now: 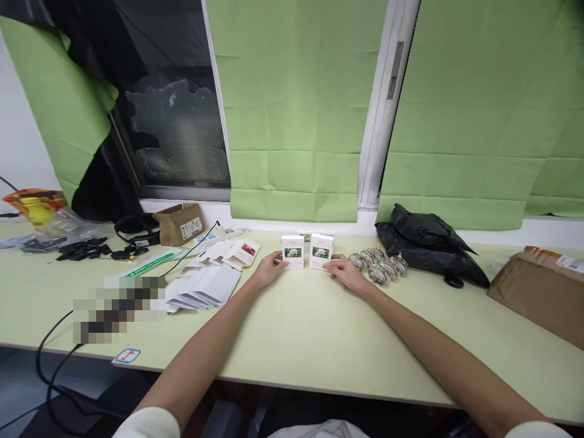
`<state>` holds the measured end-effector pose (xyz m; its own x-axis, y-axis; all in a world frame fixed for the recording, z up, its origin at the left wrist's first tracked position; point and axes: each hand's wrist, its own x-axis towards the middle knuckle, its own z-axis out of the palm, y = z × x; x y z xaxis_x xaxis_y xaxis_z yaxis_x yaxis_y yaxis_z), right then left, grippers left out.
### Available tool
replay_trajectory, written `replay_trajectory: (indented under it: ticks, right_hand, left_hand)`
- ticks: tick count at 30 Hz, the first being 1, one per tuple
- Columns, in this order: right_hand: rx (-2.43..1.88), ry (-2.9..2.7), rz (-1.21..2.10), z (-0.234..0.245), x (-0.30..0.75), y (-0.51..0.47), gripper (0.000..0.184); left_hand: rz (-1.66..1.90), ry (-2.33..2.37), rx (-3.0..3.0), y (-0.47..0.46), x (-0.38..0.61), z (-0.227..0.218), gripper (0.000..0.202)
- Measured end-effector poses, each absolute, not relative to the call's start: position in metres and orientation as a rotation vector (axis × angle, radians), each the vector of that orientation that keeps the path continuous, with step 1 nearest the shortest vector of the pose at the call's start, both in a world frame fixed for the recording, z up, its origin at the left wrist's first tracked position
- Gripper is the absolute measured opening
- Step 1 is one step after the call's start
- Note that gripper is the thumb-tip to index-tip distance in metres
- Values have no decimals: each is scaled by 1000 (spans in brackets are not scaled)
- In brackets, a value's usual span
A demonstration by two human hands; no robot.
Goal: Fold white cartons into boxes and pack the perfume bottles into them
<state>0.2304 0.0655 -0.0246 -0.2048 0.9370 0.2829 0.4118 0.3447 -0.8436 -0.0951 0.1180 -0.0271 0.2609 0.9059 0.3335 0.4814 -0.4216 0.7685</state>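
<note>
Two small white boxes stand upright side by side near the far edge of the pale green table point(296, 322). My left hand point(268, 268) rests beside the left box point(292, 251), its fingertips touching the box's lower left side. My right hand point(343, 272) touches the lower right corner of the right box point(321, 250), fingers curled loosely. Neither box is lifted. Just right of my right hand lies a cluster of several small round glass bottles point(379, 266).
A fan of flat white unfolded cartons point(207, 281) lies left of my left hand. A black plastic bag point(429, 246) and a brown parcel point(538, 292) sit at the right. A small cardboard box point(179, 222), black cables point(132, 234) and clutter occupy the left.
</note>
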Motion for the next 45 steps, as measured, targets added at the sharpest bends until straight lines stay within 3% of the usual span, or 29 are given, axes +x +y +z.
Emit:
replay_trajectory:
  ticks: [9,17,19,22,26,34,45]
  right_hand:
    - [-1227,-1756,796,-30,236,65,33]
    - [-1258,-1704,869,-31,250,52,35]
    - [-1307,-1771,743,-25,254,38,34]
    - [-1285,-1932,295,-15,260,13,31]
    - [-1229,-2011,-179,-9,266,-8,31]
    - [-1209,-1923,-251,-14,280,-1,23]
    - [-1212,-1803,-474,-13,293,2,21]
  left_hand:
    - [1050,1283,2068,109,-86,-24,48]
    - [960,1360,2116,103,-85,-21,56]
    - [933,1373,2138,103,-86,-19,60]
    - [900,1417,2161,102,-88,-18,65]
    - [868,1500,2214,96,-91,-14,59]
    - [574,1599,2395,86,-100,-3,42]
    - [561,1447,2427,78,-97,2,33]
